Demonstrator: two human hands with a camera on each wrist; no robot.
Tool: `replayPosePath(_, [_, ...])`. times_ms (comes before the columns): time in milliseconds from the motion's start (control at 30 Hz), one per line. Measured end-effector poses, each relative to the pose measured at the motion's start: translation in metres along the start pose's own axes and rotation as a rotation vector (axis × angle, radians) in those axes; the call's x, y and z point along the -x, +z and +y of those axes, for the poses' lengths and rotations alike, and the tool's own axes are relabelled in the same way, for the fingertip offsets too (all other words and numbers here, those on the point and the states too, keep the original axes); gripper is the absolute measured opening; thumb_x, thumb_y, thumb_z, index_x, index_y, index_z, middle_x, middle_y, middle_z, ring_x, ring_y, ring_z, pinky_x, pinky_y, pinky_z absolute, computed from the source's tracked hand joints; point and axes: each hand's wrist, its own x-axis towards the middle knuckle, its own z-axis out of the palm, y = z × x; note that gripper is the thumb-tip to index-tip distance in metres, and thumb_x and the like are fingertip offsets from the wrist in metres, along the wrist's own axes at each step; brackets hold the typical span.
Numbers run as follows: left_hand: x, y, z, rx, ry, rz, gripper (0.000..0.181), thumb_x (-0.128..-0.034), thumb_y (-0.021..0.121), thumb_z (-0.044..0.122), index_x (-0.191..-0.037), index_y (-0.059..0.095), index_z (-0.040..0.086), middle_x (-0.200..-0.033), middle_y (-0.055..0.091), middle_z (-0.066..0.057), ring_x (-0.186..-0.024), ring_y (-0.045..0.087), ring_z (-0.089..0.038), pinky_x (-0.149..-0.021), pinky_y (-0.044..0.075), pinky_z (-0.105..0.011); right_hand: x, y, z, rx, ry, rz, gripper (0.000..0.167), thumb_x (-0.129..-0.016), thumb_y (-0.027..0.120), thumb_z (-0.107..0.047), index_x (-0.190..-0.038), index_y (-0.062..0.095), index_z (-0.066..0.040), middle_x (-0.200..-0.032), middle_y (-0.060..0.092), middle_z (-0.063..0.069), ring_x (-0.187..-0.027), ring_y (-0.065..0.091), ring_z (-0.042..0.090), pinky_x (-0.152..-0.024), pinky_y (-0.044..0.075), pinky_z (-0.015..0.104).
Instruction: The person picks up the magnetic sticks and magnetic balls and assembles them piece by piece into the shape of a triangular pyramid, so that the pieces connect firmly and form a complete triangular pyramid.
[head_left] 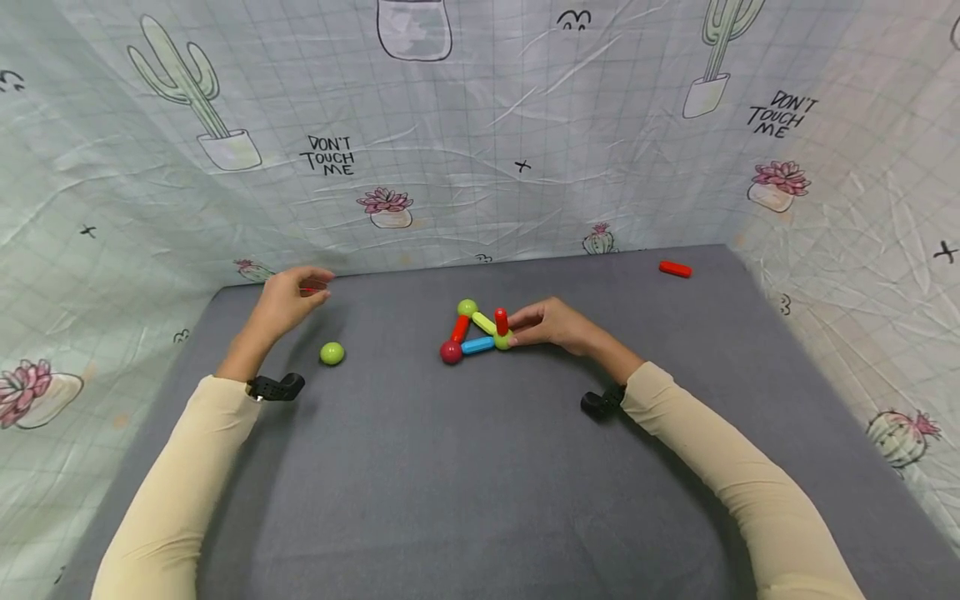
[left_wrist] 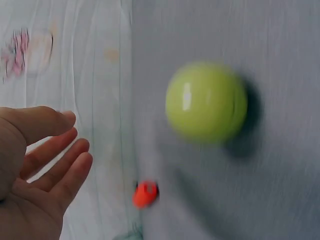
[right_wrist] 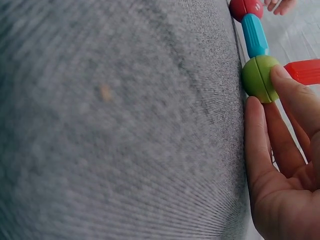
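Starting on the left: got the left hand [head_left: 289, 298] hanging over the far side of the table [head_left: 420, 467], fingers loosely curved with a wide gap, holding nothing, near a loose red stick [left_wrist: 145, 194]. A bit nearer, note a loose green ball [head_left: 332, 353]. Then on to the middle: looks like a finished flat triangle, with a red ball [head_left: 451, 352] near left, a red side stick [head_left: 460, 328], a far green ball [head_left: 467, 308], a blue stick [head_left: 478, 345] along the near side, a yellow-green stick [head_left: 484, 323] and a right green ball [head_left: 503, 341]. Got one upright red stick [head_left: 501, 320] on that last ball, with the right hand [head_left: 557, 326] pinching the ball from the right. Can't spot uprights on the other two corners. Far right, see another red stick [head_left: 676, 269]. So, still unattached: one ball, two sticks.
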Motion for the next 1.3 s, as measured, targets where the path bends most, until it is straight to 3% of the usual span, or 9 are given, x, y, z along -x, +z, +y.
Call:
replayPosePath(133, [-0.004, -0.014, -0.018, -0.042, -0.017, -0.032, 0.036, -0.0969, 0.064, -0.001, -0.133, 0.063, 0.000, -0.131, 0.061, -0.029, -0.119, 0.060, -0.048, -0.094, 0.052, -0.058, 0.000, -0.001, 0.000, 0.008, -0.001, -0.004, 0.037, -0.087, 0.081, -0.006, -0.123, 0.073, 0.000, -0.119, 0.073, 0.013, -0.106, 0.068, 0.018, -0.086, 0.057, 0.027])
replayPosePath(300, [-0.010, -0.023, -0.038, -0.100, 0.009, -0.127, 0.040, -0.0949, 0.064, -0.006, -0.135, 0.060, -0.004, -0.137, 0.055, -0.033, -0.123, 0.054, -0.052, -0.096, 0.049, -0.062, 0.000, -0.001, -0.001, 0.008, 0.009, -0.006, 0.036, -0.087, 0.081, -0.006, -0.122, 0.073, 0.000, -0.119, 0.073, 0.013, -0.106, 0.068, 0.018, -0.086, 0.057, 0.027])
replayPosePath(500, [-0.021, -0.023, -0.057, -0.165, 0.029, -0.240, 0.047, -0.0904, 0.064, -0.013, -0.137, 0.058, -0.004, -0.143, 0.049, -0.034, -0.128, 0.047, -0.055, -0.098, 0.045, -0.066, 0.001, -0.002, -0.002, -0.001, 0.012, -0.007, 0.036, -0.087, 0.081, -0.004, -0.122, 0.073, 0.000, -0.120, 0.073, 0.013, -0.106, 0.068, 0.018, -0.086, 0.057, 0.028])
replayPosePath(667, [-0.028, -0.018, -0.074, -0.256, 0.116, -0.312, 0.048, -0.0884, 0.066, -0.013, -0.135, 0.060, -0.004, -0.149, 0.047, -0.028, -0.134, 0.041, -0.054, -0.104, 0.039, -0.067, -0.001, -0.002, 0.001, -0.017, 0.012, -0.019, 0.037, -0.087, 0.081, -0.004, -0.122, 0.072, 0.000, -0.120, 0.073, 0.013, -0.104, 0.069, 0.017, -0.086, 0.058, 0.028])
replayPosePath(767, [-0.030, -0.015, -0.081, -0.298, 0.186, -0.298, 0.042, -0.0870, 0.067, -0.013, -0.129, 0.065, -0.005, -0.143, 0.052, -0.028, -0.132, 0.044, -0.054, -0.105, 0.038, -0.066, -0.002, -0.002, 0.002, -0.022, 0.008, -0.022, 0.037, -0.087, 0.081, -0.004, -0.123, 0.072, 0.001, -0.120, 0.073, 0.013, -0.103, 0.069, 0.016, -0.086, 0.057, 0.027])
replayPosePath(933, [-0.032, -0.012, -0.085, -0.327, 0.286, -0.224, 0.029, -0.0859, 0.072, -0.009, -0.115, 0.072, -0.006, -0.120, 0.065, -0.029, -0.116, 0.057, -0.050, -0.100, 0.043, -0.063, -0.002, -0.002, 0.003, -0.022, 0.005, -0.020, 0.037, -0.086, 0.081, -0.004, -0.122, 0.073, 0.001, -0.119, 0.073, 0.013, -0.101, 0.069, 0.016, -0.085, 0.057, 0.027])
replayPosePath(1033, [-0.033, -0.011, -0.087, -0.337, 0.296, -0.220, 0.024, -0.0868, 0.075, -0.003, -0.111, 0.073, -0.005, -0.113, 0.068, -0.028, -0.109, 0.059, -0.047, -0.098, 0.043, -0.061, -0.002, -0.001, 0.002, -0.026, 0.011, -0.021, 0.037, -0.086, 0.081, -0.003, -0.122, 0.072, 0.001, -0.119, 0.073, 0.013, -0.102, 0.069, 0.016, -0.085, 0.057, 0.027])
replayPosePath(1300, [-0.033, -0.008, -0.087, -0.329, 0.280, -0.196, 0.021, -0.0860, 0.077, -0.002, -0.106, 0.074, -0.004, -0.114, 0.067, -0.027, -0.111, 0.059, -0.046, -0.099, 0.043, -0.060, -0.001, -0.001, 0.000, -0.030, 0.008, -0.020, 0.037, -0.087, 0.080, -0.001, -0.123, 0.072, 0.002, -0.119, 0.073, 0.013, -0.102, 0.068, 0.015, -0.086, 0.057, 0.027])
